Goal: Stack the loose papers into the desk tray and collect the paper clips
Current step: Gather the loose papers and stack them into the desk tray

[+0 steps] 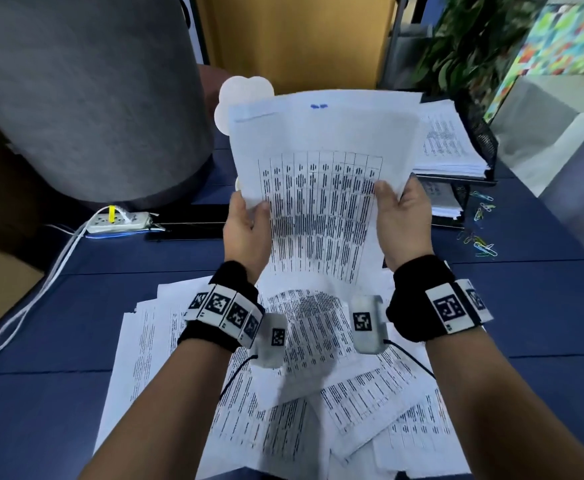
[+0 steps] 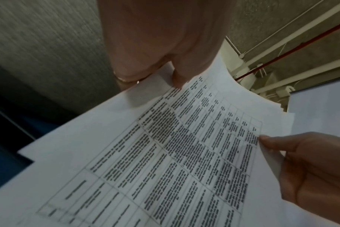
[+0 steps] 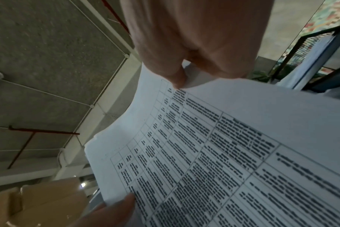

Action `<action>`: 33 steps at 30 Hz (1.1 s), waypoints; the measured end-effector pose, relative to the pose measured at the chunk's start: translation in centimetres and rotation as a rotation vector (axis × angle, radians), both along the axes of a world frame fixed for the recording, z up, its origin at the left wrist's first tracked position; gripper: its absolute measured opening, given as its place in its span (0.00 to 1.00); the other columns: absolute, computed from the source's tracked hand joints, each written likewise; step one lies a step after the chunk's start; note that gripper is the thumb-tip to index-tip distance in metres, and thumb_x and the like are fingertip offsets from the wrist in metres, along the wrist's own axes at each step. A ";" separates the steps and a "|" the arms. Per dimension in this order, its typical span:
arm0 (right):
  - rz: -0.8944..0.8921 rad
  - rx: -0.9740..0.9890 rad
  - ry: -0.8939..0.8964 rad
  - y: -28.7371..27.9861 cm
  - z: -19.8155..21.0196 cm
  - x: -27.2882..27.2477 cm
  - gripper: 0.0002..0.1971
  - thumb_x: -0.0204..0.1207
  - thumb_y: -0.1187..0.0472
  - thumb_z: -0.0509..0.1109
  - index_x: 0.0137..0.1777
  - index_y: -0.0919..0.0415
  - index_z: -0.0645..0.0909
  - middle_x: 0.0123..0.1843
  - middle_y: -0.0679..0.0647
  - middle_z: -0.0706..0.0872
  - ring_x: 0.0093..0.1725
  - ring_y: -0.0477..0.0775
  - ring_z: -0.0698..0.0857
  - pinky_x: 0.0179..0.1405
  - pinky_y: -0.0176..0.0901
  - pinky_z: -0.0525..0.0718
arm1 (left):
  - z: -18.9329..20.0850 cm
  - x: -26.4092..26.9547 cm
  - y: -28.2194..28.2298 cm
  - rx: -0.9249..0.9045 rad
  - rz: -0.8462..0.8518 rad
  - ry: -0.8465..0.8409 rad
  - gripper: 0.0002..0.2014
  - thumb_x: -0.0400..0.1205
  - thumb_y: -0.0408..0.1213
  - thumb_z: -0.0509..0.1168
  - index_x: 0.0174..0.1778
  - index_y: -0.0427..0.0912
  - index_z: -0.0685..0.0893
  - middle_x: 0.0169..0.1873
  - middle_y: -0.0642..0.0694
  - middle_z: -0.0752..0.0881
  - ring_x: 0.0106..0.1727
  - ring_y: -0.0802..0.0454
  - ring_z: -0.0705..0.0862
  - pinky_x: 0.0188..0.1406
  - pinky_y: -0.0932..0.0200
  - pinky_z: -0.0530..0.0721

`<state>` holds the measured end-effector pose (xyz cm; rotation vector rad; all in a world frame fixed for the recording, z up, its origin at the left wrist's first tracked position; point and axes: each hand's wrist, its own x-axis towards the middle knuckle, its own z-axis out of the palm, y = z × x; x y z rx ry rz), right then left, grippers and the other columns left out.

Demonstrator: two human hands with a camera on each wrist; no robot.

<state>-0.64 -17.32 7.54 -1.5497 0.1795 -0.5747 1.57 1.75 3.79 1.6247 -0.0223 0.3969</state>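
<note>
you have a bundle of printed sheets (image 1: pixel 321 174) lifted off the blue desk (image 1: pixel 58 323), tilted up and away from you, with a table of dark text facing you and a small blue mark near its far edge. your left hand (image 1: pixel 247 230) pinches the bundle's left edge, thumb on the printed face and fingers behind; your right hand (image 1: pixel 405 223) pinches the right edge the same way. from the left wrist view the left hand (image 2: pixel 155 46) fills the top of the frame, its thumb pressed on the paper, and the right hand (image 2: pixel 311 169) grips the opposite edge — the right wrist view mirrors this, right hand (image 3: pixel 194 38) above and the left hand's thumb (image 3: pixel 115 210) low on the sheet.

take the black mesh desk tray (image 1: pixel 479 133) as your marker: it stands to the right of the lifted bundle and already holds a white paper stack (image 1: pixel 446 143) on its upper tier, with more paper on the tier below. the coloured paper clips (image 1: pixel 481 230) lie scattered on the desk just in front of the tray, toward you. the loose papers (image 1: pixel 283 393) are spread overlapping on the desk well in front of the tray and to its left, beneath your wrists. far left of the tray sit a grey cylindrical thing (image 1: pixel 86 98) and a white power strip (image 1: pixel 117 221) with cables — a leafy plant (image 1: pixel 457 39) rises behind the tray.
</note>
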 end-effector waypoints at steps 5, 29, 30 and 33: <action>0.008 0.083 0.124 0.3 -3.3 -1.0 0.12 0.79 0.69 0.66 0.58 0.55 0.76 0.49 0.45 0.86 0.47 0.40 0.85 0.53 0.34 0.83 | -3.3 -0.8 -0.6 -0.017 -0.047 0.144 0.10 0.85 0.31 0.59 0.62 0.37 0.73 0.43 0.58 0.81 0.36 0.79 0.79 0.40 0.77 0.77; 0.021 0.048 0.170 -1.3 -7.3 -0.9 0.16 0.77 0.80 0.60 0.58 0.62 0.72 0.45 0.45 0.85 0.38 0.32 0.85 0.39 0.23 0.82 | -2.7 0.8 -2.8 -0.059 -0.116 0.097 0.13 0.85 0.29 0.58 0.65 0.38 0.71 0.49 0.55 0.84 0.45 0.68 0.82 0.49 0.71 0.80; 0.021 0.045 0.199 -1.3 -7.6 -1.0 0.16 0.77 0.80 0.59 0.58 0.62 0.71 0.45 0.45 0.85 0.37 0.33 0.85 0.37 0.24 0.82 | -3.2 0.7 -3.0 -0.052 -0.110 0.120 0.14 0.85 0.29 0.59 0.67 0.37 0.70 0.47 0.56 0.84 0.43 0.69 0.82 0.46 0.72 0.80; 0.017 0.006 0.285 -1.1 -9.1 -1.4 0.17 0.78 0.78 0.56 0.58 0.57 0.70 0.50 0.51 0.85 0.45 0.48 0.84 0.44 0.34 0.83 | -4.9 0.5 -3.1 -0.017 -0.101 0.202 0.14 0.85 0.29 0.58 0.67 0.36 0.71 0.44 0.56 0.83 0.39 0.70 0.81 0.43 0.70 0.80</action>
